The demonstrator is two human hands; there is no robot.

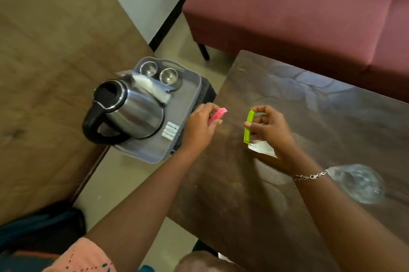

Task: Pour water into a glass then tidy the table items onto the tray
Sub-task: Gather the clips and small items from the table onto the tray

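Beside the tray (188, 94), left hand (199, 125) pinches pink clip (218, 115), right hand (271, 127) green clip (249, 126).

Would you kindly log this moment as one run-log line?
left hand: holds pink clip | right hand: holds green clip | glass: on table | kettle: on tray
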